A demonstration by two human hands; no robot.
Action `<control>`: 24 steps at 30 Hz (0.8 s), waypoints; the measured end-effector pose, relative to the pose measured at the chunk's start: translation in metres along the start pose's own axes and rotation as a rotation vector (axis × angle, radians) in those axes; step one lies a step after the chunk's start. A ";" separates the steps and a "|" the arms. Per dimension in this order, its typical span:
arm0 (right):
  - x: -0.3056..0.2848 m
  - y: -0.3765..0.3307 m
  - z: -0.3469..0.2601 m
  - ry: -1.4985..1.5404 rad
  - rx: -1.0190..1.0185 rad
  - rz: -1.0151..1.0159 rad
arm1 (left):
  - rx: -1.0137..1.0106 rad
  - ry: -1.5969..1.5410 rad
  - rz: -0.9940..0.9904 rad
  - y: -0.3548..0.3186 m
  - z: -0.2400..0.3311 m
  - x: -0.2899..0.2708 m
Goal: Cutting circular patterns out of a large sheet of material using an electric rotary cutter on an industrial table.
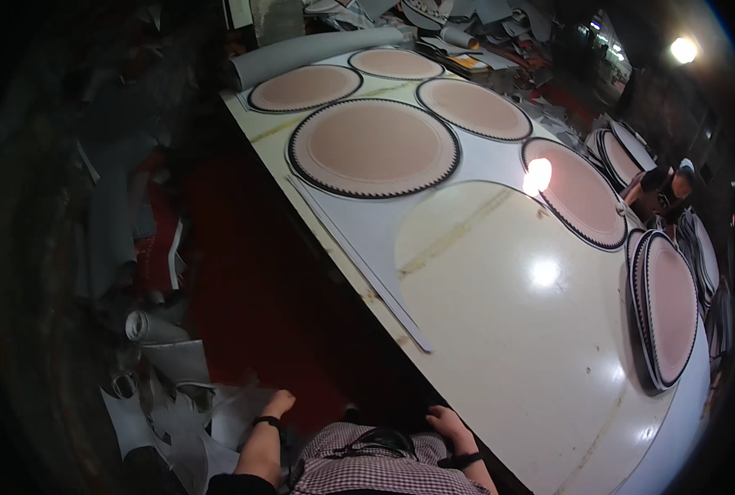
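Note:
My left hand (pixel 279 403) hangs low beside the scraps on the floor, its fingers curled in and nothing visible in them. Close to the near table edge, my right hand (pixel 448 421) has its fingers loosely bent and apart, with no object showing in it. On the table lies a pale sheet (pixel 359 216) printed with pink ovals edged in a dark scalloped border. The nearest large oval (pixel 374 148) lies flat on the far left part. A wide rounded gap in the sheet bares the cream tabletop (pixel 499 330). A narrow cut strip (pixel 359 268) runs along the left table edge.
A grey roll (pixel 318 54) lies across the table's far end. Several cut ovals (pixel 671 309) are stacked at the right edge. Beyond the right side a person (pixel 662 191) bends near more stacked ovals. Offcuts and a small roll (pixel 157 327) litter the floor at left.

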State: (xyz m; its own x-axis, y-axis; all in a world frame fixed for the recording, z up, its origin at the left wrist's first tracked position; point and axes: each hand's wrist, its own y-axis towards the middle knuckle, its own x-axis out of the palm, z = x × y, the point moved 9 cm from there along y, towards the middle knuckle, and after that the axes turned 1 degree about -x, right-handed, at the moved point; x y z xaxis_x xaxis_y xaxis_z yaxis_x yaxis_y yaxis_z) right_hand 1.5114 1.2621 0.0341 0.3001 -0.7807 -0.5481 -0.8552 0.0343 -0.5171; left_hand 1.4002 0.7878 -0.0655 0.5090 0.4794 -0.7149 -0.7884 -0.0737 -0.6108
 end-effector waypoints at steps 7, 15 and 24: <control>0.047 0.186 -0.203 0.366 -0.138 -0.192 | -0.481 -0.836 0.071 0.040 -0.161 -0.094; 0.024 0.383 -0.231 0.529 0.095 0.132 | -0.236 -1.002 -0.008 0.177 -0.070 -0.216; -0.068 0.508 -0.199 -0.070 0.598 0.538 | -0.529 -0.662 -0.038 0.299 -0.112 -0.354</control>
State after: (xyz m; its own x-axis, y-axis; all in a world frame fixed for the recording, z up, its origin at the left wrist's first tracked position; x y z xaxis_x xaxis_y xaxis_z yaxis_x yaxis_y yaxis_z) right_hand 0.9723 1.2086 -0.0608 -0.0460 -0.5221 -0.8516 -0.5251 0.7379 -0.4240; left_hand 1.0233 0.4986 -0.0332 0.0952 0.8908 -0.4443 -0.4256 -0.3670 -0.8271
